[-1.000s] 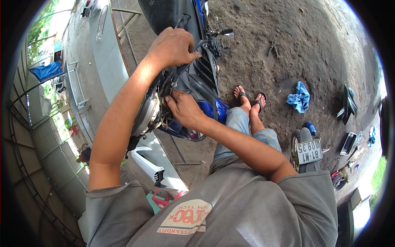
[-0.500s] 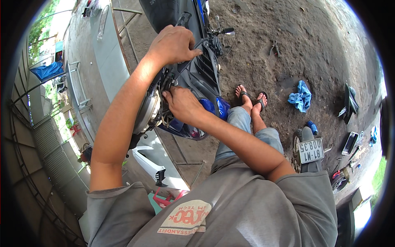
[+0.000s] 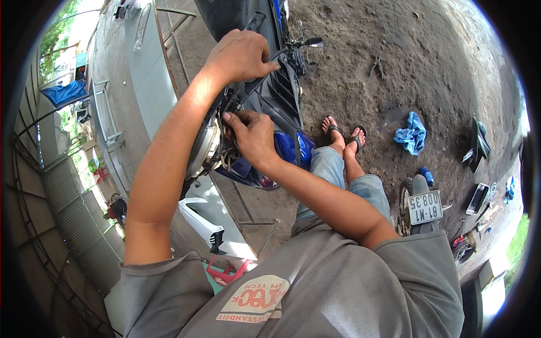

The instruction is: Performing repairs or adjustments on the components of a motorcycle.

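The left hand [image 3: 241,56] closes its grip around the dark upper panel [image 3: 279,90] of the motorcycle [image 3: 265,112]. Just below it, the right hand [image 3: 253,135] pinches small parts in the exposed engine side beside the round silver cover [image 3: 202,151]. A blue rag [image 3: 411,132] lies on the dirt ground [image 3: 394,50], well apart from the motorcycle.

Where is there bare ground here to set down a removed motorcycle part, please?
Open dirt lies between the sandalled feet, the blue rag and the pliers. The right edge is crowded with scattered parts. Both the left hand and the right hand fill the motorcycle front.
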Demonstrator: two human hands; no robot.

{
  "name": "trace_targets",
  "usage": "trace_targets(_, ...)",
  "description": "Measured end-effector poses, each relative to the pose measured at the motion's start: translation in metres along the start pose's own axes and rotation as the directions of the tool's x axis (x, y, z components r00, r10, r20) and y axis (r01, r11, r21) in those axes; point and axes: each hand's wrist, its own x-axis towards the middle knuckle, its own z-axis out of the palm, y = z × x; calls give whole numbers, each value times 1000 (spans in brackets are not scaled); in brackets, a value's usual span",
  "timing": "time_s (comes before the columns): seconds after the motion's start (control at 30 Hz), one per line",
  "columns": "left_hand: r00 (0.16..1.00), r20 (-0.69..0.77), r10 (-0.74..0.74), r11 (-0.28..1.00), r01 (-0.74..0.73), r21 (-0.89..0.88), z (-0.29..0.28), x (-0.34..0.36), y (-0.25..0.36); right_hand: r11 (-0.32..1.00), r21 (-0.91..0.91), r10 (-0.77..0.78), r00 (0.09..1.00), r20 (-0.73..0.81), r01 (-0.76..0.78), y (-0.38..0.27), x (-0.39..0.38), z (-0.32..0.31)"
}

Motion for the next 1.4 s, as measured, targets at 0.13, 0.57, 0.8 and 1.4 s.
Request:
trace_targets(0.13, 1000, -2, -21, 1000, 21, -22, -1, -1, -3, 978, 205, 47, 997, -53, -35, 6, -3, 9)
trace_targets(0.57, 1000, -18, 1, 995, -3, -98, 2, -3, -4, 963, -48, -266, 962, -60, 264, 10, -12, 4)
trace_targets(0.8, 998, -63, 2, 998, -6, -58, 0, -3, -2, 954, -39, -299, 954, -37, 297, 10, -9, 1)
trace_targets(1.4, 909, -272, -317, 868, 162, -469, 2, -4, -7, 826, -473, -427, 887, -174, 305, -6, 53, -86)
